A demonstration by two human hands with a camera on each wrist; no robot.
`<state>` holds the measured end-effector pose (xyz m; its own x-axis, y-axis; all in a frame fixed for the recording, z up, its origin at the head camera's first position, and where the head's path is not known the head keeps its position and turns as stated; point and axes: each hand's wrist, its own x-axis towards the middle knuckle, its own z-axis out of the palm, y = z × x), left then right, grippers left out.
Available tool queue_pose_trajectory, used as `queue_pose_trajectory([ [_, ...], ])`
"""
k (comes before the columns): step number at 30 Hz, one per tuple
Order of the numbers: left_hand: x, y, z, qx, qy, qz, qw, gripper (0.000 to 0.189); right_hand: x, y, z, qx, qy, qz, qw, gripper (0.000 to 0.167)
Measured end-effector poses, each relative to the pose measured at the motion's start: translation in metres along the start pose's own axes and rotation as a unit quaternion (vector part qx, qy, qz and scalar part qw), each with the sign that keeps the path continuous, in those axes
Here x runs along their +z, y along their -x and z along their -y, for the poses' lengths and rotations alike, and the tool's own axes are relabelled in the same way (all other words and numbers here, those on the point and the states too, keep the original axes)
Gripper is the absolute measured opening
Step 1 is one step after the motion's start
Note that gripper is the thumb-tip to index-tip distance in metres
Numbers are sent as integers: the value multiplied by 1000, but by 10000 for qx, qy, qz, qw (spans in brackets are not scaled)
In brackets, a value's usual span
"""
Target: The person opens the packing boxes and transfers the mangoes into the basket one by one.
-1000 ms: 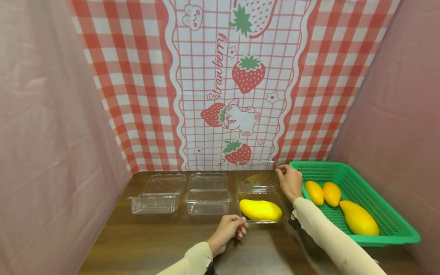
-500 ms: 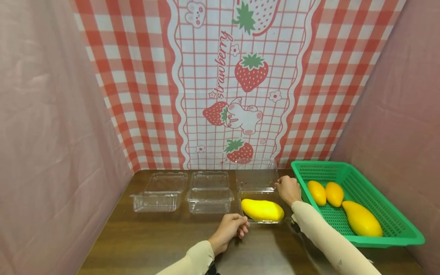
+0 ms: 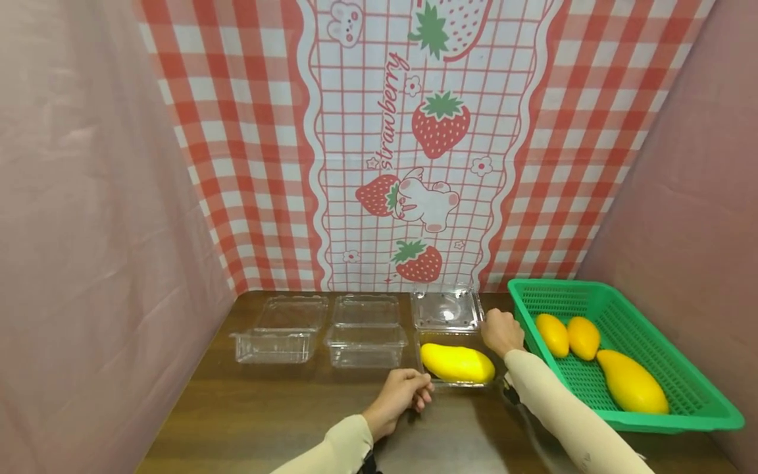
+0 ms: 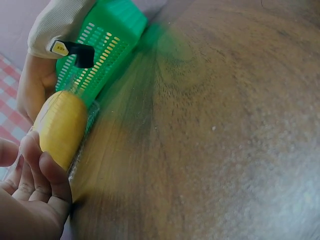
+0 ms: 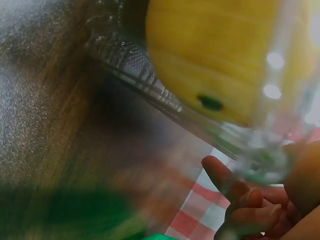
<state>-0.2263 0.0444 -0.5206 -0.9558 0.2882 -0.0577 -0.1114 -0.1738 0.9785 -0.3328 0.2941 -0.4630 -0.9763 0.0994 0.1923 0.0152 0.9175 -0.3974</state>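
A large yellow mango point(image 3: 457, 363) lies in the base of a clear plastic clamshell box, whose raised lid point(image 3: 447, 309) stands behind it. My left hand point(image 3: 399, 398) holds the front left corner of the box between thumb and fingers. My right hand point(image 3: 502, 331) is at the lid's right edge, with curled fingers point(image 5: 250, 215) close against the clear plastic; its grip is partly hidden. In the right wrist view the mango point(image 5: 210, 55) shows a dark spot near its end. In the left wrist view the left hand point(image 4: 37, 192) sits beside the mango's near end.
Two more clear clamshell boxes, a middle one point(image 3: 366, 354) and a left one point(image 3: 275, 347), stand with lids up on the wooden table point(image 3: 266, 408). At the right, a green basket point(image 3: 705, 388) holds two small mangoes point(image 3: 583, 338) and a larger mango point(image 3: 633, 382). A checked cloth point(image 3: 266, 164) hangs behind.
My right hand has slid down from the lid's top right corner to lower on its right edge. The lid's tilt has changed, and it now catches the light. The left hand stays at its corner.
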Motion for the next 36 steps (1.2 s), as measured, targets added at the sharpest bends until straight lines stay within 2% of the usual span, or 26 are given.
queue_pose_trajectory([
  [5, 3, 0, 2, 2, 14, -24, 10000, 22, -2, 3, -3, 48, -23, 168, 9998, 27],
  [17, 1, 0, 0, 1, 40, 21, 10000, 23, -1, 1, -1, 8, 204, 272, 9994, 25],
  [27, 1, 2, 3, 5, 48, 15, 10000, 24, -5, 14, 5, -219, 51, 48, 9997, 20],
  [31, 1, 2, 2, 3, 37, 26, 10000, 26, -10, 17, 9, -500, 26, -94, 9987, 23],
  [36, 1, 3, 1, 7, 25, 28, 10000, 28, -17, 26, 14, -1050, 10, -49, 9945, 26],
])
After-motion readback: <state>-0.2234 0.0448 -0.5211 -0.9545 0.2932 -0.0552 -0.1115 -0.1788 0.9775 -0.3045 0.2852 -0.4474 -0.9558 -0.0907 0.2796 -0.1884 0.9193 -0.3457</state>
